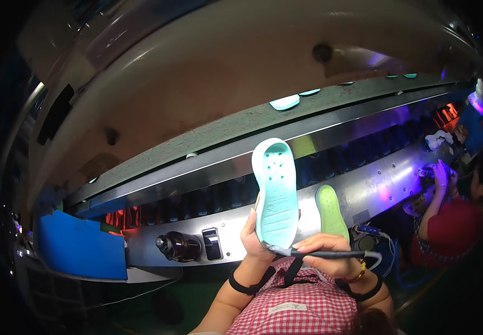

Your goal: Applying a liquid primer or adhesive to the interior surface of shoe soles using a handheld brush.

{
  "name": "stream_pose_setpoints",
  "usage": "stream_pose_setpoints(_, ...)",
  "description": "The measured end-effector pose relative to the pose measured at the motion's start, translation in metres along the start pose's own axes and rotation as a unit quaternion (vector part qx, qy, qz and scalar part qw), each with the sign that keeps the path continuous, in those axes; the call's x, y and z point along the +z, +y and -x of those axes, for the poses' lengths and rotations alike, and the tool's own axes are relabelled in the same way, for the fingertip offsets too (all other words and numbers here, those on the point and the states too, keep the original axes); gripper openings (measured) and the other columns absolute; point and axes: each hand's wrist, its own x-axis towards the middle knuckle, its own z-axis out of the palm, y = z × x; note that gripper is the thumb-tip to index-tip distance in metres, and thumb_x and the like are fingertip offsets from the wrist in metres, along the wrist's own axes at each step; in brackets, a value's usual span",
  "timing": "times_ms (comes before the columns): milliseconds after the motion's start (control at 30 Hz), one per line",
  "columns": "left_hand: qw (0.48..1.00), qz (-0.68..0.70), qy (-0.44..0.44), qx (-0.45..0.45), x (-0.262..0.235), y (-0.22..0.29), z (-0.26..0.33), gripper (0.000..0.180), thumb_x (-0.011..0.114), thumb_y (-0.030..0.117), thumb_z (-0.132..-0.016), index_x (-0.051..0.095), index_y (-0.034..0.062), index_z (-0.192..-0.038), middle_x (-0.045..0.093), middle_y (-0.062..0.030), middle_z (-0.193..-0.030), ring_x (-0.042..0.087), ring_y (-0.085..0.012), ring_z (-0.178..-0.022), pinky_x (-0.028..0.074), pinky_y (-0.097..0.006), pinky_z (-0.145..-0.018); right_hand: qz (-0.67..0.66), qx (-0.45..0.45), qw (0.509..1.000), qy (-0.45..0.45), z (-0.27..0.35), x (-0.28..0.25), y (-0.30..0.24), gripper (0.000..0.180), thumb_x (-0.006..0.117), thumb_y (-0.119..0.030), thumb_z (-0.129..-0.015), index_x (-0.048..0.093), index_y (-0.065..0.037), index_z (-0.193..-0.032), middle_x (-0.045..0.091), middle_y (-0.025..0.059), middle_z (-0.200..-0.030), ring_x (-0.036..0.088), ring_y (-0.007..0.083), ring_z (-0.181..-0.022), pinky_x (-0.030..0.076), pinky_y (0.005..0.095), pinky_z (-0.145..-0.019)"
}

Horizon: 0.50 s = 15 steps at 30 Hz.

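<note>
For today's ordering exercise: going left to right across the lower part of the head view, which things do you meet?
Blue panel → dark round knob → black switch → pale turquoise shoe sole in the left hand → green sole → co-worker in a red top.

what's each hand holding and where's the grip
Left hand grips the pale blue shoe sole by its lower end; right hand holds a dark brush along its handle.
</note>
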Motion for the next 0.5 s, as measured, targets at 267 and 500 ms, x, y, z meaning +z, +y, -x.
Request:
stream_pose_setpoints(267, 0.999, 0.034, -0.017, -0.015, 0.002, 0.008, -0.007, 0.057, 0.035, 0.037, -0.088, 0.024, 0.0062, -0.135, 0.038, -0.0198, -0.131, 0.045, -0.0397, -0.112, 0.035, -0.054, -0.095, 0.002, -0.024, 0.998, -0.051, -0.019, -0.009, -0.008, 0.019, 0.065, -0.001, -0.074, 0.062, 0.000, -0.093, 0.064, 0.0134, -0.092, 0.063, 0.0205, -0.085, 0.049, 0.0278, -0.076)
stream_pose_setpoints(500, 0.996, -0.054, -0.058, -0.037, -0.004, 0.021, -0.010, 0.058, 0.037, 0.038, -0.087, 0.031, -0.0003, -0.130, 0.044, -0.0227, -0.124, 0.046, -0.0406, -0.111, 0.035, -0.054, -0.095, 0.077, -0.062, 0.990, -0.097, -0.022, -0.018, -0.014, 0.018, 0.066, -0.001, -0.071, 0.063, 0.000, -0.089, 0.064, 0.0128, -0.091, 0.063, 0.0219, -0.081, 0.050, 0.0281, -0.074)
